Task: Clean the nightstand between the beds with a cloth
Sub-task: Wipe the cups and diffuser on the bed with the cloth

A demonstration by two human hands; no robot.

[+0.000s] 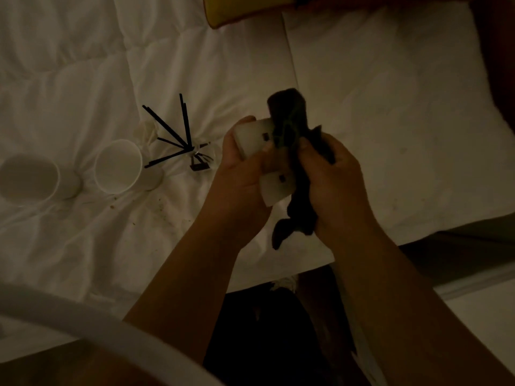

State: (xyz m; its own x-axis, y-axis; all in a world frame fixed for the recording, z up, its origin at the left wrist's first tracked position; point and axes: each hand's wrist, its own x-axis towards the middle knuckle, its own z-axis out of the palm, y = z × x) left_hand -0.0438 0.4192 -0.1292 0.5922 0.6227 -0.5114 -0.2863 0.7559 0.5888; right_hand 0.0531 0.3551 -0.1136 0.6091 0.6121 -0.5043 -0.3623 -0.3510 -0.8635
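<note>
Over the white bed, where two paper cups and black stirrers lay, the left hand gripped a small white object while the right hand clutched the dark cloth, apparently wiping it; the nightstand, unseen, likely came next.

I'm standing in a dim bedroom, likely a hotel room: below me lies a bed with a rumpled white quilt, a white pillow at its head, and two white paper cups lying on the covers.
</note>
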